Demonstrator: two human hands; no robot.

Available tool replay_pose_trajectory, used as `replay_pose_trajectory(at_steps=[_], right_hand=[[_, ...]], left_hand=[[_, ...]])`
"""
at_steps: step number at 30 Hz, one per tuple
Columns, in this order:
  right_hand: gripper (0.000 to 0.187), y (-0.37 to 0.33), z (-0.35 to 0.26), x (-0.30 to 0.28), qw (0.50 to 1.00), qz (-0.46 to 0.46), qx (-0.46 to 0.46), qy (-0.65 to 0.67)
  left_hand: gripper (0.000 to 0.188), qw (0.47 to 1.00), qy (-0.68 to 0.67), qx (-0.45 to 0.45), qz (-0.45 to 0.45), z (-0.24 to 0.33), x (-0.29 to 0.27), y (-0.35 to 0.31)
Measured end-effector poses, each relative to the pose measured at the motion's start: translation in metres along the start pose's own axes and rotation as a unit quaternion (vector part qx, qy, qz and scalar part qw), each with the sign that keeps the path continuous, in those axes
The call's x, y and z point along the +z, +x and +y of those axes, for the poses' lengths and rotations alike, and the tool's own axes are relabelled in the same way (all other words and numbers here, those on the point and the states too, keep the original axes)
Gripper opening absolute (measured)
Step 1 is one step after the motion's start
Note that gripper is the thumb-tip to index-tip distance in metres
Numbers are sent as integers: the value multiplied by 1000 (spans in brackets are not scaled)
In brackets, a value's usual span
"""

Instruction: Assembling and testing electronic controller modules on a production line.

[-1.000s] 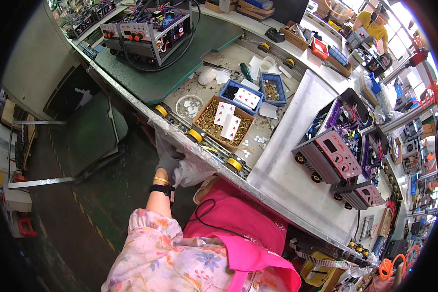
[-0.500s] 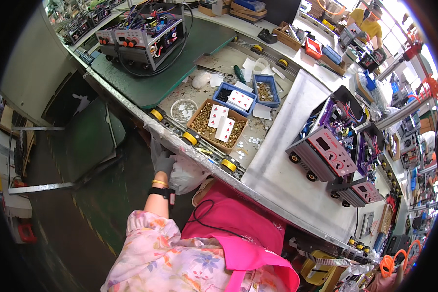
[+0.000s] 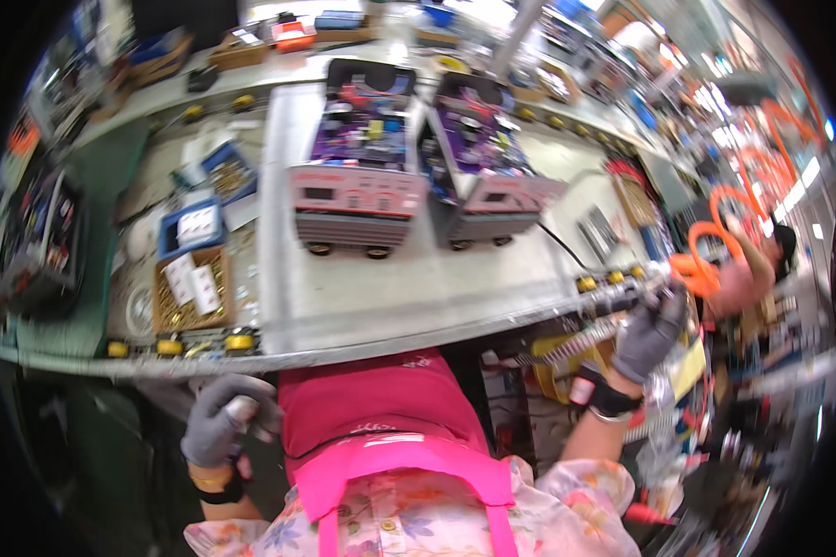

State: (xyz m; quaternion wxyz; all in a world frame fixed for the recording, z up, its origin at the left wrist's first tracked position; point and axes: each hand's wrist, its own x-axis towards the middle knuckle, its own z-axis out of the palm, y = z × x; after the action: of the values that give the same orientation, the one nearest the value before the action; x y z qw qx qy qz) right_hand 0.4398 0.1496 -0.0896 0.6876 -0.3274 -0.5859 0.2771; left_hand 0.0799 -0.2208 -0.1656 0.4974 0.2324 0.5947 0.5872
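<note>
My left hand (image 3: 225,420), in a grey glove, is below the bench's front edge, left of the pink apron. Its fingers are curled, and a small pale spot shows between them; I cannot make out what it is. My right hand (image 3: 652,336), also gloved in grey, is at the bench's right front corner, beside the roller rail (image 3: 613,295). Its fingers are bent around something hidden by blur. Two open-topped devices with purple circuit boards stand on the bench: a left device (image 3: 355,190) and a right device (image 3: 502,197).
At the left are a cardboard box (image 3: 225,278) of brass-coloured parts with white cards on top, and blue bins (image 3: 215,210). Another device (image 3: 42,246) stands on the green mat. Orange coiled hose (image 3: 706,265) hangs at the right, near another person's arm (image 3: 748,274).
The view has swung to the right. My left hand has come away from the clear plastic bag under the bench edge. My right hand has come into view at the right corner.
</note>
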Motion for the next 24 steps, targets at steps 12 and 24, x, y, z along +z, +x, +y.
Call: replay_pose_trajectory(at_steps=[12,24], right_hand=[[31,-188,-25,89,835,-508,-167,-129],[16,-100,24,-46,946,-139,44,-290]], left_hand=[[51,850,-439,-266,-114,11,180,74],[31,831,-365,-374,-193,-23,184,111]])
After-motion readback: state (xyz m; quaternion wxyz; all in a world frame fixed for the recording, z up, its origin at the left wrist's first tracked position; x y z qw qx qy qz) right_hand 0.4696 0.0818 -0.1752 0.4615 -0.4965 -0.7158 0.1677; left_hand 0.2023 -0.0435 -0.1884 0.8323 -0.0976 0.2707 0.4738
